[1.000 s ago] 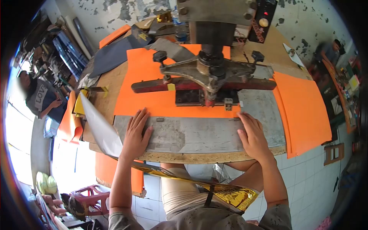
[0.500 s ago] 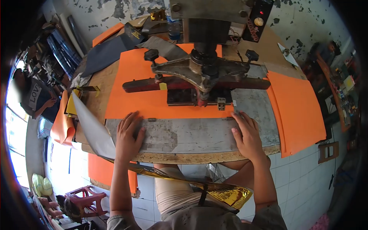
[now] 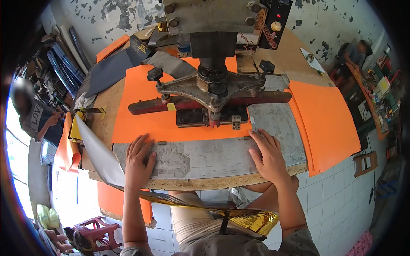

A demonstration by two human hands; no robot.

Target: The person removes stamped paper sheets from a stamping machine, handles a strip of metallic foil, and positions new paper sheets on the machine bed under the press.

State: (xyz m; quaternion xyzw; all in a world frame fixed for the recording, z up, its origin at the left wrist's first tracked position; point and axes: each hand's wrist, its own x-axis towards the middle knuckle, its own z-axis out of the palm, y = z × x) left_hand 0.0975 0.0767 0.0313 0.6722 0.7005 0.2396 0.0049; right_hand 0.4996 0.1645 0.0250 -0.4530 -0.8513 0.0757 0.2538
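My left hand (image 3: 139, 161) lies on the grey metal plate (image 3: 200, 158), fingers spread, fingertips at the front edge of an orange sheet (image 3: 145, 123). My right hand (image 3: 267, 157) rests on the plate too, its fingers apart near the sheet's front right corner. Neither hand holds anything. Between and beyond them stands a press (image 3: 213, 83), its dark block (image 3: 192, 118) over the orange sheet. How far the block is from the sheet I cannot tell. A strip of gold foil (image 3: 252, 217) hangs across my lap.
A stack of orange sheets (image 3: 326, 123) overhangs the table's right side. Dark sheets (image 3: 111, 70) lie at the back left. Silvery film (image 3: 100, 155) curls over the left front edge. One person (image 3: 40, 115) is at the far left, another (image 3: 356, 53) at the back right.
The view has shifted, so the press and table appear further left. Both hands stay at the sheet's front edge, and the press head shows no clear movement of its own.
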